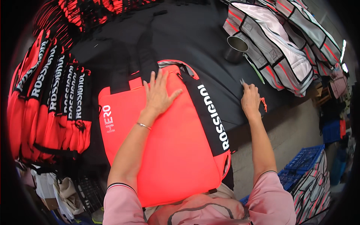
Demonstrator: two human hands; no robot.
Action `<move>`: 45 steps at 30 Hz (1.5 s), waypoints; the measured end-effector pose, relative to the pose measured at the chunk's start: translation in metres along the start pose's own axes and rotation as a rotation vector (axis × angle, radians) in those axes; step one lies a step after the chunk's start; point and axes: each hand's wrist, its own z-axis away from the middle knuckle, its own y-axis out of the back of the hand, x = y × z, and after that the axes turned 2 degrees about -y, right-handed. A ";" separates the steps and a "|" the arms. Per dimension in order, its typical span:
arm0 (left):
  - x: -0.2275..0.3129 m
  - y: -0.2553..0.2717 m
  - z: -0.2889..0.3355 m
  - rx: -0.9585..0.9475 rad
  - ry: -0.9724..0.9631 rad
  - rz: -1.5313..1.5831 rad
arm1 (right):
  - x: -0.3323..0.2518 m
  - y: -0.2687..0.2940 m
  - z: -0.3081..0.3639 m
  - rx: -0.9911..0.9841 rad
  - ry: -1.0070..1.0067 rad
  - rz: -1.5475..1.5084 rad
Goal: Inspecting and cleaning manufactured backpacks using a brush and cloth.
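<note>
While the left hand (159,96) lies spread-fingered on a coral-red bag (176,150) with white lettering (216,120) down its black side panel (206,122), the right hand (250,99) curls closed around pointed snips (242,81).

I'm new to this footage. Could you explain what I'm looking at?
There is no machine here: a person works with bare hands. This single picture comes from a wide fisheye camera on their head, looking down, so straight edges bend. The left hand rests spread on a bright red-orange bag on a dark table. The right hand holds what looks like a small pointed metal tool. Nearby are a metal cup, red and black bags at left and grey pieces with red stripes at right.
</note>
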 end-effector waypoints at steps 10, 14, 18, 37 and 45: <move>0.031 0.003 0.067 0.279 -0.126 -0.078 | -0.117 0.070 -0.020 0.117 0.259 -0.697; 0.046 0.001 0.073 0.302 -0.130 -0.010 | -0.189 0.058 -0.038 -0.173 0.408 -0.921; 0.052 -0.003 0.087 0.316 -0.149 0.024 | -0.209 0.018 -0.042 -0.253 0.394 -0.718; 0.018 0.011 0.068 0.319 0.120 0.447 | -0.188 0.023 -0.010 -0.353 0.332 -0.907; 0.014 0.000 0.048 0.263 0.008 0.179 | -0.186 0.019 -0.009 -0.323 0.362 -0.903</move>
